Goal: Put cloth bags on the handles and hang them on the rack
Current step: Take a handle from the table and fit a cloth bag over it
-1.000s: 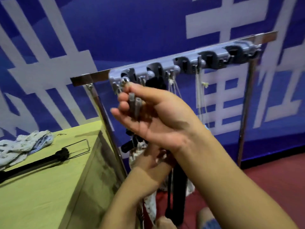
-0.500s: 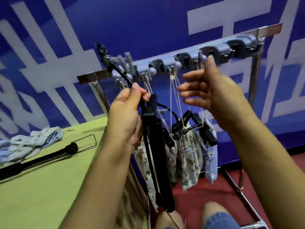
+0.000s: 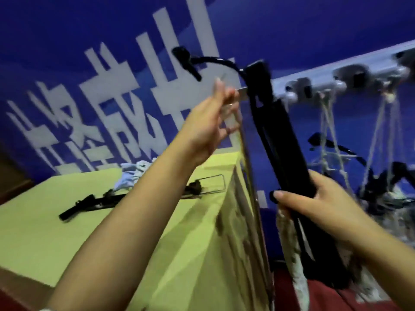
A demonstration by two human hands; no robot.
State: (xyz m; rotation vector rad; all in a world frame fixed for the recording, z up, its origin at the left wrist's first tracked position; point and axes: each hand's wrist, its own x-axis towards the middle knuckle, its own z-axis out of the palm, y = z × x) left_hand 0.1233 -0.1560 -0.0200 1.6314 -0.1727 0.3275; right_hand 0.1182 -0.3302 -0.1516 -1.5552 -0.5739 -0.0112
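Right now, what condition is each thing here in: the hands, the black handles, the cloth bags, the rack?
Left hand: raised beside the rack end, fingers loose, holding nothing.
Right hand: grips the black handle.
Black handle: tilted, held up at the rack.
Rack: bags hang from it on strings.
Hanging bags: off the rack, blurred.
Spare handle: lying flat on the table.
Loose cloth bag: crumpled on the table.
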